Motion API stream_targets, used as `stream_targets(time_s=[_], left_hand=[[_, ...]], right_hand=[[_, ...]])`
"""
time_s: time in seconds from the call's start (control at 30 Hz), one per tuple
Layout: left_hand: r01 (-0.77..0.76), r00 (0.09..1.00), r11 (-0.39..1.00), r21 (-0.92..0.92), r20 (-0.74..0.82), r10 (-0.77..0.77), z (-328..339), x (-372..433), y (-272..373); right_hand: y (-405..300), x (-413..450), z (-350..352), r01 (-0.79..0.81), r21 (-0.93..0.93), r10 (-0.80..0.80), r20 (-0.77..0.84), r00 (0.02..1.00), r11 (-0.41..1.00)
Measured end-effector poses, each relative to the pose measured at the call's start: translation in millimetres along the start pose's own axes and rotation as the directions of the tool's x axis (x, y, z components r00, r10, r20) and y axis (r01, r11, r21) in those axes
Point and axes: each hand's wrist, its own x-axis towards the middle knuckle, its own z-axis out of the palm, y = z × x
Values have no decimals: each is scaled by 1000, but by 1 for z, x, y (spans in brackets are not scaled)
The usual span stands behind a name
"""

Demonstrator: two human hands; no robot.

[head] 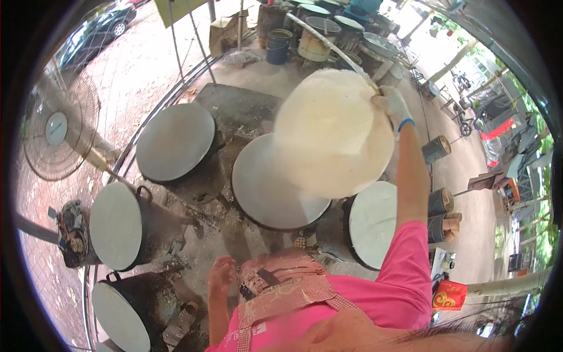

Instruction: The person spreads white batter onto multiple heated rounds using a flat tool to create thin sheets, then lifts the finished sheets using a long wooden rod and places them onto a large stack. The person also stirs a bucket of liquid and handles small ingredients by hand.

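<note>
My right hand, in a pale glove with a blue band at the wrist, is raised and closed around the end of a long pale stick. Against this hand is the edge of a large, thin, round cream-coloured flatbread; whether the fingers pinch it too is unclear. The flatbread is partly blurred and covers part of a grey round griddle before me. Low beside my apron is my bare left hand, blurred, with nothing visible in it; its finger posture is hard to make out.
More round griddles surround me: one grey at far left, one pale-topped, another pale-topped at lower left, and one under my right arm. A standing fan is at left. Buckets line the right side.
</note>
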Motion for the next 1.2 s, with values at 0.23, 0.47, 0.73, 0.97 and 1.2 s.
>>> stream_targets(time_s=[0.23,0.47,0.73,0.97,1.2], left_hand=[[73,995,982,176,58,-84,64,41,-21],[36,998,931,362,-60,-15,98,48,-8],[-247,967,942,226,-7,255,150,7,36],[-455,828,888,-67,335,449,205,-87,39],[-676,240,656,-334,742,626,211,-171,64]], right_hand=[[39,26,-64,114,-632,-230,-104,968,767],[113,-8,88,268,-645,-299,64,952,715],[150,-105,236,-51,-250,108,221,969,967],[36,-126,226,32,195,-44,59,997,980],[-141,-199,231,302,359,-362,112,925,883]])
